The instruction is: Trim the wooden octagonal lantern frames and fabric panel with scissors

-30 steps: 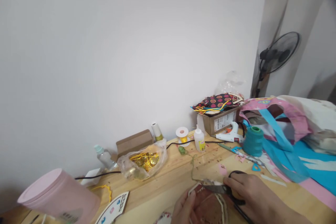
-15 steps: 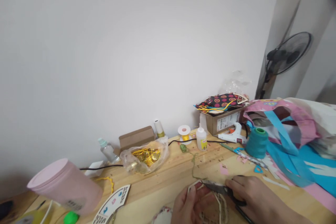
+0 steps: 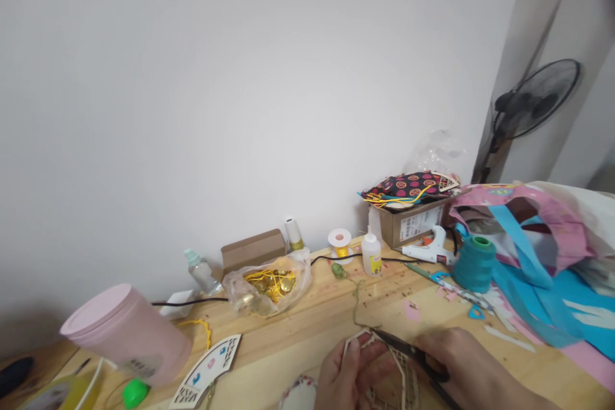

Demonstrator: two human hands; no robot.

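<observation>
At the bottom edge of the view my left hand (image 3: 348,378) is closed on a small wooden lattice piece (image 3: 389,368), thumb on its upper left corner. My right hand (image 3: 464,368) grips black-handled scissors (image 3: 408,351). Their blades point left and reach the top of the wooden piece, where a green string (image 3: 355,298) runs up across the wooden table (image 3: 307,333). The lower part of both hands is cut off by the frame.
Along the wall stand a pink lidded tub (image 3: 127,333), a bag of gold coins (image 3: 266,285), a cardboard box (image 3: 252,250), a glue bottle (image 3: 371,255), a glue gun (image 3: 427,248) and a teal thread cone (image 3: 474,262). Pink and blue cloth (image 3: 533,250) fills the right. A fan (image 3: 533,102) stands behind.
The camera has tilted slightly, shifting the scene right and bringing a green cap into view at lower left. The scissors now reach over the top of the wooden piece; both hands stay put.
</observation>
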